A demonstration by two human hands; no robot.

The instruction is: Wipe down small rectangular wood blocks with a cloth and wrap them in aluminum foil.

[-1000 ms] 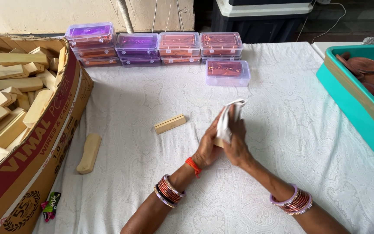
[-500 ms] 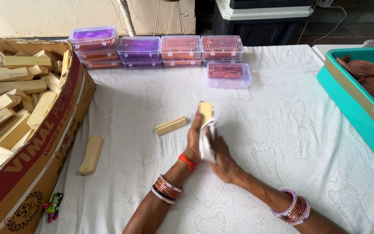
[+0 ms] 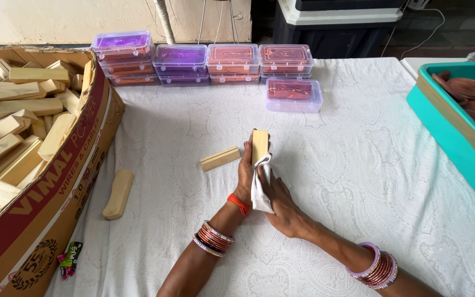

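This looks like a small hand-finishing or packing workplace, perhaps a home-based workshop, rather than a kitchen or office. A work table covered with a white patterned cloth serves as the bench. At its left edge stands a large cardboard carton piled with plain, unpainted wooden blocks, all of much the same cut. Along the far edge, clear plastic lidded boxes are stacked in a neat row. At the right, a teal plastic tray holds brown wooden discs. Loose wooden pieces lie on the cloth. Behind are a bare plastered wall and a dark bin.
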